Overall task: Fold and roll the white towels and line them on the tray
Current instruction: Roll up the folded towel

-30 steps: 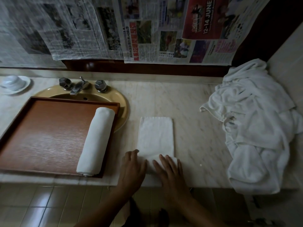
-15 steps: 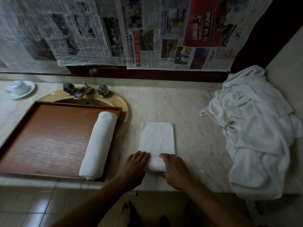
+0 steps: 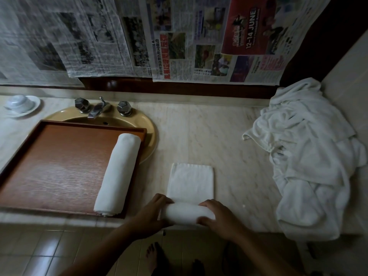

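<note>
One half-rolled towel (image 3: 187,213) at near counter (image 3: 229,152) edge: my left hand (image 3: 151,214) curls round its left end, right hand (image 3: 217,218) round its right; flat tail runs far. One rolled towel (image 3: 117,176) on the tray (image 3: 59,170), right side. One loose towel heap (image 3: 310,166), right.

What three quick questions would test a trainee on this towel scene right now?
1. True or false: two rolled towels lie on the tray.
2. The loose towel pile lies: A) at the right end of the counter; B) in the sink; C) on the tray.
3. Short answer: does the left hand, the right hand, or both grip the part-rolled towel?

Key: 1 false, only one rolled towel is there; 2 A; 3 both.
</note>
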Demonstrator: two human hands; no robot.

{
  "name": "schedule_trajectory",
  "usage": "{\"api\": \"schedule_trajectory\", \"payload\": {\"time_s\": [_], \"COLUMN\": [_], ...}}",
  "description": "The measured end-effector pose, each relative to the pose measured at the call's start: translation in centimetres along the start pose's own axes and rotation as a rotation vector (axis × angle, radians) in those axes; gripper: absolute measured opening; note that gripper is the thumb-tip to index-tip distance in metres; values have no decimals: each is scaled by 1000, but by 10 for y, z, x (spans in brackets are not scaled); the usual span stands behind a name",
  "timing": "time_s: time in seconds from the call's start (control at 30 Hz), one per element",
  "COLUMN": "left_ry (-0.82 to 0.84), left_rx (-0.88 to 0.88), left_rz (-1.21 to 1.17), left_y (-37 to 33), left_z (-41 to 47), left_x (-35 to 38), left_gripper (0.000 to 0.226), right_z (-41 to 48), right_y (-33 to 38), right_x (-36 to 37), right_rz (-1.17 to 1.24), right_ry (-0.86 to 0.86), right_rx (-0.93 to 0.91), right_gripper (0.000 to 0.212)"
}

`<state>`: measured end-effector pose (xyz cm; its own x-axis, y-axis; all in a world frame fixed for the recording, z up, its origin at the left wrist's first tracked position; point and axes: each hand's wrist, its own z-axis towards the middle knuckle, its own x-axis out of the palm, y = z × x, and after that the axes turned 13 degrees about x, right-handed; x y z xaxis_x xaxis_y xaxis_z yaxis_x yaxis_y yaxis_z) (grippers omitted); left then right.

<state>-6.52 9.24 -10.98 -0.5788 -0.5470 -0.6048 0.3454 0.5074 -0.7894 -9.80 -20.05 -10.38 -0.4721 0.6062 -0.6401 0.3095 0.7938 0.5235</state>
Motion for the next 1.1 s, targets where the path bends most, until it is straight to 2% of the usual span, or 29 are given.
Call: {"api": "schedule_trajectory", "payload": {"time_s": [0.03, 0.1, 0.17, 0.23, 0.33, 0.4, 0.47, 0.53, 0.6, 0.73, 0.8, 0.87, 0.97, 1.1], "left_ry": [-3, 1, -22, -67, -166, -225, -256, -272, -283, -291, -388, -443, -262, -41], "left_rx": [-33, -106, -160, -216, -286, -309, -325, -341, -358, -389, -352, -166, 44, 28], "left_rz": [-56, -162, -240, -323, -368, -368, -366, -364, -355, -237, 56, 337, 564, 705], "left_y": [0, -3, -7, -11, -9, -6, -6, -12, -17, -27, -35, -45, -50, -29], "left_z": [1, 4, 8, 13, 18, 21, 24, 27, 29, 30, 28, 28, 32, 35], "left_x": [0, -3, -4, -5, -1, 2, 3, 1, -1, 6, 15, 23, 35, 41], "left_gripper": [58, 56, 66, 58, 47, 55, 63, 67, 68, 50, 48, 50, 57, 87], "right_z": [1, 5, 9, 12, 15, 14, 7, -6, -15, -15, -12, -5, 4, 16], "right_y": [-1, 0, 4, 9, 13, 16, 22, 31, 29, 17, 15, 14, 17, 27], "right_x": [0, -2, -4, -7, -3, 5, 18, 33, 52, 64, 59, 51, 41, 20], "right_rz": [-3, -5, 5, 58, 126, 25, -126, -235, -304, -447, -458, -466, -479, -521], "right_ry": [-11, -28, -32, -55, -181, -348, -594, -717, -755, -623, -555, -514, -459, -365], "right_rx": [7, 28, 56, 83, 108, 60, -101, -220, -269, -228, -230, -222, -201, -198], "right_gripper": [63, 89, 113, 122, 108, 72, 32, 28, 39, 59, 62, 66, 67, 84]}}
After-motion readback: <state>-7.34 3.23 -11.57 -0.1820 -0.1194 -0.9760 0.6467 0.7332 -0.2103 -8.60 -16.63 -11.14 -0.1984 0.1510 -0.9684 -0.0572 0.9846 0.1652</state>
